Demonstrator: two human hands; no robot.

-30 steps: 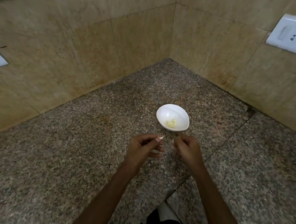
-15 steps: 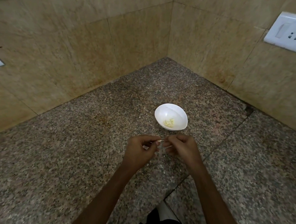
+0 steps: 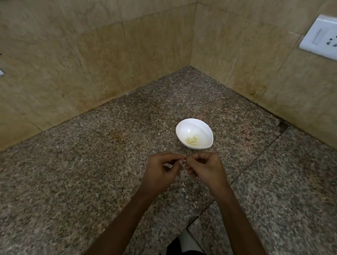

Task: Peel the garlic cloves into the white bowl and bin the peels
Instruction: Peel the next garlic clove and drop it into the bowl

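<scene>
The left hand (image 3: pixel 161 173) and right hand (image 3: pixel 207 169), apart a second ago, now meet fingertip to fingertip, both pinching a garlic clove (image 3: pixel 182 162) (mostly hidden). Just beyond sits the white bowl (image 3: pixel 195 127) with peeled cloves (image 3: pixel 192 140); open granite desk (image 3: pixel 78 171) spreads left, to the corner walls (image 3: pixel 101 62).

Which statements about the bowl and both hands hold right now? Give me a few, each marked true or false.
1. The white bowl holds peeled garlic cloves. True.
2. The left hand lies flat on the granite counter. False: its curled fingers meet the right hand at a small pale bit, pinched between them.
3. The right hand reaches into the bowl. False: it stops short of the bowl, on the near side.
4. A white socket plate is on the right-hand wall. True.
</scene>
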